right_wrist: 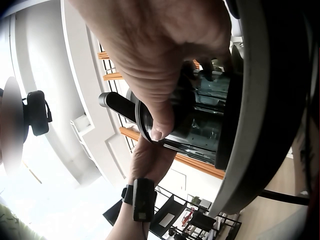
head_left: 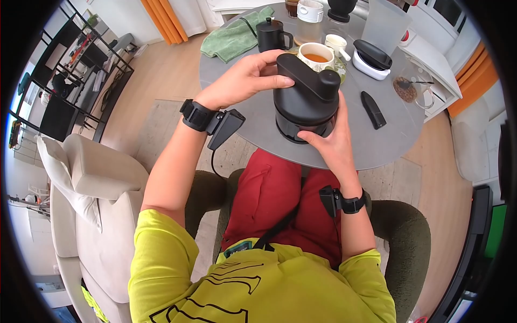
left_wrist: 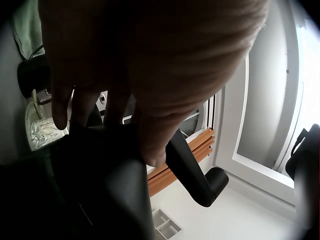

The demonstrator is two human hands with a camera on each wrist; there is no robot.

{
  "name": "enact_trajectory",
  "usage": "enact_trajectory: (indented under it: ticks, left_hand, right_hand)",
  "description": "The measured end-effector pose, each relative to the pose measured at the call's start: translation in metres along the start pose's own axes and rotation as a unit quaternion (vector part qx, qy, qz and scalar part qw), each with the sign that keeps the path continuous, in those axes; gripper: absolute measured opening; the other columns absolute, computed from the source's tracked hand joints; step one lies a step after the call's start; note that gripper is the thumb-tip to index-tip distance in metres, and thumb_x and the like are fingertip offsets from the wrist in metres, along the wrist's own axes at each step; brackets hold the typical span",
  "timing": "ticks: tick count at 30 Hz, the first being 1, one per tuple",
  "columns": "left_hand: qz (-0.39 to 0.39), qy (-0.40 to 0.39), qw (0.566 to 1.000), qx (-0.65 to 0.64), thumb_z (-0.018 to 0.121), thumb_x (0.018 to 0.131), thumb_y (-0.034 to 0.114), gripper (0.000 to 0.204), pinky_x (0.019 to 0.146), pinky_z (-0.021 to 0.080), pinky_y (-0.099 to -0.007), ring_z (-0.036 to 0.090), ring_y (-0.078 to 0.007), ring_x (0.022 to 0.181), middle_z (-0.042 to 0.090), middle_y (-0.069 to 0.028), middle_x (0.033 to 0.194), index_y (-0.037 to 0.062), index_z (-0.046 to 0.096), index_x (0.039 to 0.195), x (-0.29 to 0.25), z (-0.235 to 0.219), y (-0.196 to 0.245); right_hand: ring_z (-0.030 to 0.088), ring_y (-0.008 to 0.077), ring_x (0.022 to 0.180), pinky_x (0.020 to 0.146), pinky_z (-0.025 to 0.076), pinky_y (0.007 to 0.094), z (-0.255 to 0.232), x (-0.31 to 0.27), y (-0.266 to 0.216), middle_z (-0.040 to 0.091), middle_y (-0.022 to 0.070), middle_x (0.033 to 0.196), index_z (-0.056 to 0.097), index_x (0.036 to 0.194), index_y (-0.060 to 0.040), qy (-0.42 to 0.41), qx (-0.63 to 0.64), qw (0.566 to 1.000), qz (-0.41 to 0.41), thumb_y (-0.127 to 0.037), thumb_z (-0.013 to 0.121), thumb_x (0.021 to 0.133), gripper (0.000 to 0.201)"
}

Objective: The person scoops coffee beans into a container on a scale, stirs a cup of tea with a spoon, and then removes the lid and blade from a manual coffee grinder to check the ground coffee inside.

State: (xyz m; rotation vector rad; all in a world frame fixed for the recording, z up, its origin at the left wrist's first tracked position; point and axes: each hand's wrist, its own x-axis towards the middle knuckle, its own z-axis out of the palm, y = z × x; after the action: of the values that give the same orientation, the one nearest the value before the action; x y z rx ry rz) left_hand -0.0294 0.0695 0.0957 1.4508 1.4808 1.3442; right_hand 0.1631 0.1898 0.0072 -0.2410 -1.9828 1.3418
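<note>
A black hand coffee grinder (head_left: 307, 102) stands near the front edge of the grey table, directly before the person. Its top carries a broad crank arm ending in a round knob (head_left: 327, 85). The left hand (head_left: 247, 78) holds the crank end from the left, thumb across it and fingers behind. Around the lower body curls the right hand (head_left: 336, 142), thumb in front. In the right wrist view, the clear lower jar (right_wrist: 200, 127) shows beneath that thumb. The crank (left_wrist: 195, 175) juts out past the left thumb in the left wrist view.
Behind the grinder stand a cup of amber drink (head_left: 316, 56) and a black pot (head_left: 272, 35) beside a green towel (head_left: 231, 40). To the right lie a slim black device (head_left: 372, 110), a black-and-white container (head_left: 371, 60) and a glass mug holding brown contents (head_left: 405, 91) and a spoon.
</note>
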Motion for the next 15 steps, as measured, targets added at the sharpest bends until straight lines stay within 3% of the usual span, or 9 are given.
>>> enact_trajectory:
  ticks: [7, 10, 12, 15]
  left_hand:
    - [0.008, 0.085, 0.996, 0.038, 0.063, 0.09, 0.012, 0.038, 0.092, 0.046, -0.0275, 0.058, -0.0113, 0.104, 0.063, -0.001, 0.115, 0.0014, 0.053, 0.125, -0.012, 0.021, 0.001]
    - [-0.004, 0.141, 0.982, 0.125, 0.065, 0.089, 0.012, 0.037, 0.091, 0.047, -0.0287, 0.06, -0.0138, 0.102, 0.065, -0.0034, 0.109, 0.0002, 0.054, 0.122, -0.017, 0.037, 0.013]
    - [-0.017, 0.179, 0.94, 0.291, 0.066, 0.088, 0.012, 0.036, 0.091, 0.047, -0.03, 0.061, -0.0162, 0.1, 0.066, -0.0059, 0.104, -0.0004, 0.055, 0.12, -0.021, 0.048, 0.025]
    - [-0.012, 0.2, 0.949, 0.243, 0.066, 0.088, 0.014, 0.037, 0.092, 0.046, -0.031, 0.061, -0.0177, 0.101, 0.064, -0.0074, 0.106, 0.0003, 0.055, 0.12, -0.021, 0.052, 0.015]
  right_hand:
    - [0.049, 0.029, 0.123, 0.103, 0.04, 0.0391, 0.0, -0.001, -0.001, 0.043, 0.0189, 0.137, 0.02, 0.146, -0.0027, 0.002, -0.008, 1.0, 0.015, -0.019, 0.086, 0.064, 0.106]
    - [0.051, 0.0277, 0.119, 0.101, 0.041, 0.0385, 0.0, 0.0, -0.002, 0.045, 0.0173, 0.134, 0.022, 0.146, -0.0035, -0.004, 0.011, 1.0, 0.022, -0.018, 0.086, 0.064, 0.105]
    - [0.053, 0.0261, 0.114, 0.098, 0.042, 0.0377, -0.001, 0.0, -0.003, 0.048, 0.0157, 0.13, 0.024, 0.145, -0.0041, -0.016, 0.012, 0.999, 0.032, -0.018, 0.085, 0.064, 0.102]
    - [0.054, 0.0251, 0.111, 0.096, 0.043, 0.0373, 0.0, 0.0, 0.0, 0.051, 0.0145, 0.127, 0.026, 0.144, -0.0045, 0.001, 0.006, 1.0, 0.012, -0.017, 0.085, 0.064, 0.1]
